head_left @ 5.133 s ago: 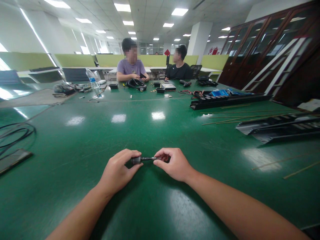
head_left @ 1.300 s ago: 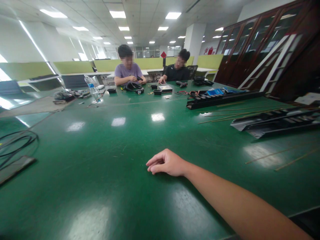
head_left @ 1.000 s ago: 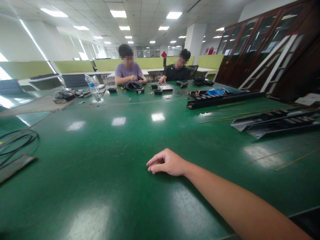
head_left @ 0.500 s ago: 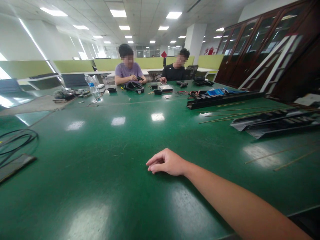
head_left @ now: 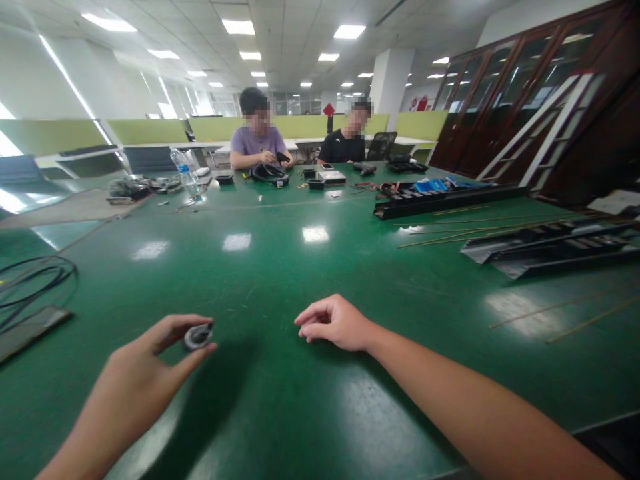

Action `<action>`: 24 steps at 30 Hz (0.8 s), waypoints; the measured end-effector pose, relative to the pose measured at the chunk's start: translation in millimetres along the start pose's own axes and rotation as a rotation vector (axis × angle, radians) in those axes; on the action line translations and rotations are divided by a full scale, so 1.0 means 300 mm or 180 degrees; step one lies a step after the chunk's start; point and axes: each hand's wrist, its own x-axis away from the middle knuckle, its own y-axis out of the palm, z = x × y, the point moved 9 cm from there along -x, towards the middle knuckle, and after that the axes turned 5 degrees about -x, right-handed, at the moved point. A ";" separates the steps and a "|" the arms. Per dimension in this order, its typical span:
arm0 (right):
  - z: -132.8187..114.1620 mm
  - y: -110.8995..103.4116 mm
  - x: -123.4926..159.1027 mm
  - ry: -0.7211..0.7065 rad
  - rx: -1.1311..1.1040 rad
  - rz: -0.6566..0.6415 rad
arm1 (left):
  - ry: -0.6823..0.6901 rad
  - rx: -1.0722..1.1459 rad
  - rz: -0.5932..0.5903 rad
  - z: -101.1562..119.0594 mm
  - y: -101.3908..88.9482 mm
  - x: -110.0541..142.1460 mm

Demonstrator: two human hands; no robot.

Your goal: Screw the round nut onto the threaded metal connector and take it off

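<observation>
My left hand is above the green tabletop at the lower left. Its thumb and fingers pinch a small round grey object with a darker middle, whose exact kind I cannot make out. A shadow falls on the surface beside this hand. To the right, my right hand rests on the table, side down, with loosely bent fingers and the thumb a little apart. It holds nothing that shows, and a gap of bare tabletop separates it from the grey object.
Black metal channels and thin rods lie at the right. Coiled black cable and a flat board are at the left edge. Across the table sit two people, near a water bottle and small black boxes.
My left hand has come into view from the lower left, carrying the small round grey object. My right hand is nearly unmoved. One person across the table has drawn a hand back.
</observation>
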 end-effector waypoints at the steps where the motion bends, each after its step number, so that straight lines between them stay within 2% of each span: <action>1: -0.006 -0.010 0.000 -0.0070 0.0084 0.0114 | 0.0224 0.0121 -0.0328 0.067 0.064 -0.027; 2: -0.014 -0.021 0.000 -0.0139 0.0215 0.0246 | 0.0459 0.0249 -0.0557 0.141 0.119 -0.048; 4: -0.031 -0.041 0.003 -0.0253 0.0548 0.0493 | 0.0770 0.0398 -0.0780 0.267 0.209 -0.080; 7: -0.056 -0.051 0.010 -0.0405 0.0994 0.0673 | 0.0989 0.0596 -0.0892 0.369 0.307 -0.102; 11: -0.065 -0.052 0.016 -0.0546 0.1245 0.0746 | 0.1151 0.0817 -0.0708 0.354 0.357 -0.100; 17: -0.053 -0.039 0.014 -0.0568 0.1159 0.0686 | 0.1524 0.0890 -0.0438 0.304 0.348 -0.082; 24: -0.060 -0.025 0.018 -0.0545 0.1268 0.0582 | 0.1529 0.1050 -0.0373 0.321 0.337 -0.074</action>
